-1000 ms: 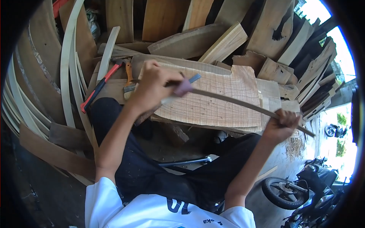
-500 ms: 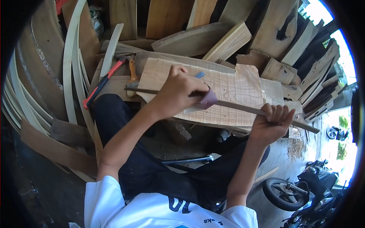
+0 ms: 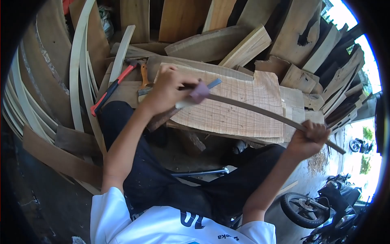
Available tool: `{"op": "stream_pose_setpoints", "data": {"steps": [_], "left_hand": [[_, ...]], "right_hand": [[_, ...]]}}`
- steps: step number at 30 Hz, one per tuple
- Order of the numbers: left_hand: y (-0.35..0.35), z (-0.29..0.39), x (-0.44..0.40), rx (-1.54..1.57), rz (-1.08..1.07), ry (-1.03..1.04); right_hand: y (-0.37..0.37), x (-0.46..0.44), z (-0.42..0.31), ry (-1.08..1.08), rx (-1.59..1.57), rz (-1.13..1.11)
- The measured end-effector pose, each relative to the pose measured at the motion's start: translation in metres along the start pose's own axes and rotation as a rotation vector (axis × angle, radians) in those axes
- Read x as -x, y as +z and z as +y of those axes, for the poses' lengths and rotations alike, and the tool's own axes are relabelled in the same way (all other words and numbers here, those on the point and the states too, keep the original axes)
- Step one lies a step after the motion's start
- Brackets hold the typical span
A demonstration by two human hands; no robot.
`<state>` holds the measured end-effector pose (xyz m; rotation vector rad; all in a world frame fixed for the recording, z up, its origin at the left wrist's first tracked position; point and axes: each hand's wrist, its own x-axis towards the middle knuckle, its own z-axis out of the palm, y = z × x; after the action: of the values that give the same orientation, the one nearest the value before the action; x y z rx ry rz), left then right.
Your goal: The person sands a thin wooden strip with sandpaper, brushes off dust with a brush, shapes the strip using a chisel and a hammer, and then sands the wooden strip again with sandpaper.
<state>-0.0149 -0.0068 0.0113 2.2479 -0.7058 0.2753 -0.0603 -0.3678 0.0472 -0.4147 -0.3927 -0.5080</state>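
A long, thin wooden strip (image 3: 252, 109) slants across in front of me, above a broad, rough-grained board (image 3: 239, 118). My left hand (image 3: 164, 91) is closed around a piece of purplish sandpaper (image 3: 199, 92) that wraps the strip. The strip's left end is hidden behind that hand. Near the strip's other end, my right hand (image 3: 309, 139) grips it in a fist, and a short tip sticks out beyond. A flat bluish-grey piece (image 3: 214, 83) shows just past the sandpaper, over the board; its kind is unclear.
A red-and-black handled hammer (image 3: 113, 87) and a wooden-handled brush (image 3: 144, 81) lie left of the board. Curved pale strips (image 3: 77, 69) stand at the left. Planks (image 3: 183, 20) lean along the back. A motorcycle (image 3: 325, 207) is at the lower right.
My left hand has slid leftward along the strip with the sandpaper. My right hand, still gripping, has moved right and down, and the strip tilts more steeply.
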Motion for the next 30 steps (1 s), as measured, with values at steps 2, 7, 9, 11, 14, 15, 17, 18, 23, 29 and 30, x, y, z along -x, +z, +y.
{"op": "stream_pose_setpoints", "data": {"steps": [2,7,9,11,14,15,17,18,23,29,30], "left_hand": [[-0.008,0.009,-0.007,-0.117,0.03,-0.014],[0.032,0.045,-0.016,0.094,-0.027,0.105],[0.028,0.021,-0.01,0.057,0.004,0.089],[-0.003,-0.009,0.0,0.086,-0.034,-0.008],[0.003,0.008,-0.009,-0.097,0.054,0.032],[0.013,0.028,-0.015,0.039,0.007,0.084],[0.038,0.05,-0.019,0.078,-0.025,0.133],[0.042,0.054,-0.018,0.053,-0.035,0.136],[0.001,-0.01,-0.003,0.014,0.008,0.043],[0.037,0.042,-0.019,0.067,-0.037,0.153],[0.038,0.03,-0.02,0.083,-0.025,0.144]], "right_hand": [[-0.006,-0.001,-0.003,0.015,-0.067,-0.057],[0.034,0.042,0.073,0.212,0.051,-0.008],[0.026,0.026,0.051,0.087,0.084,0.061],[0.003,0.001,0.005,0.051,-0.076,-0.063],[0.004,0.006,0.014,0.036,-0.072,-0.072],[0.011,0.016,0.03,0.04,0.028,-0.035],[0.029,0.044,0.073,0.201,0.036,-0.028],[0.031,0.048,0.08,0.238,0.032,-0.012],[0.004,0.005,0.01,0.046,-0.021,-0.038],[0.039,0.044,0.069,0.165,0.127,-0.01],[0.037,0.045,0.065,0.167,0.129,-0.005]]}}
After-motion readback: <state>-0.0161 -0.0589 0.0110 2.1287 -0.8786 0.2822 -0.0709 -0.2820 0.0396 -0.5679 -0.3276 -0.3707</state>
